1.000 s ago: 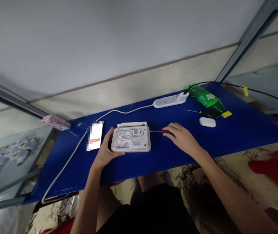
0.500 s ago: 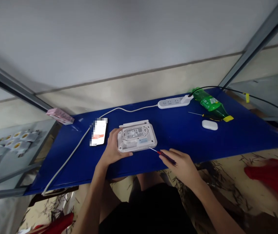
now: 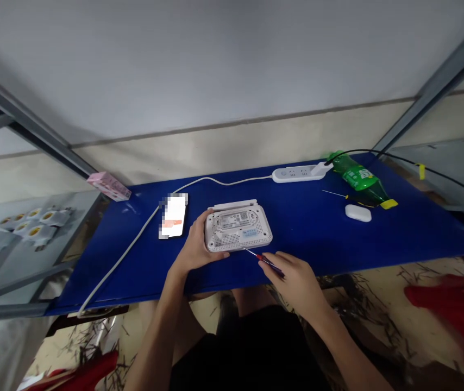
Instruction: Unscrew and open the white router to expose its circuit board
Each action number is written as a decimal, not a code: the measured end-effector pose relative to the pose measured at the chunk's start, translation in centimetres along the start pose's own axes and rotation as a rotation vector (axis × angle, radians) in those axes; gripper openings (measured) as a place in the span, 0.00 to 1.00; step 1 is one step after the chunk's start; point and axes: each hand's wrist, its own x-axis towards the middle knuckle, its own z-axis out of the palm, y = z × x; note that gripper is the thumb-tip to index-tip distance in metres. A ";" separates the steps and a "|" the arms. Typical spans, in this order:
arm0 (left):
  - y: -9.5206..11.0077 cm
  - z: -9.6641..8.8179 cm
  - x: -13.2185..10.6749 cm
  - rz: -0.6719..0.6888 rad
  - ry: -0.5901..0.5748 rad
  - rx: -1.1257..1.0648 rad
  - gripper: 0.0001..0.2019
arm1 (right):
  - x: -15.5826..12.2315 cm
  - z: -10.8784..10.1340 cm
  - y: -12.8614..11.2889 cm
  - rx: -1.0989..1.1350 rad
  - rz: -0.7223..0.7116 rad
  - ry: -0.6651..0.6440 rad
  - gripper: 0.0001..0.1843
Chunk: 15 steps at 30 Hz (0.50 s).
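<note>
A white router [image 3: 238,228] lies underside up on the blue table, its label and vent holes facing me and its antenna folded along the far edge. My left hand [image 3: 196,244] is wrapped round its left end, thumb along the near edge. In my right hand [image 3: 291,274] is a screwdriver [image 3: 270,264] with a dark red handle, held between thumb and fingers. Its thin metal tip meets the near edge of the router, around the middle of that side. Whether the tip sits in the seam I cannot tell.
Left of the router lies a lit phone [image 3: 174,215]; farther left is a pink box [image 3: 110,186]. Behind stands a white power strip [image 3: 299,174] with its cable. To the right are a green bottle [image 3: 360,176], a second screwdriver [image 3: 338,194] and a white earbud case [image 3: 358,213].
The screwdriver tip has shifted left along the router's near edge, away from the right corner. My left hand keeps its hold. The whole view has shifted slightly.
</note>
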 end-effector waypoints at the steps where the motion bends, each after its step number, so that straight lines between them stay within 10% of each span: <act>1: 0.1 0.0 0.0 0.005 0.005 0.000 0.68 | 0.0 0.0 -0.2 -0.032 -0.017 0.011 0.24; 15: 0.8 0.1 0.1 0.012 -0.003 0.022 0.69 | -2.0 2.9 -2.0 -0.070 0.213 0.020 0.31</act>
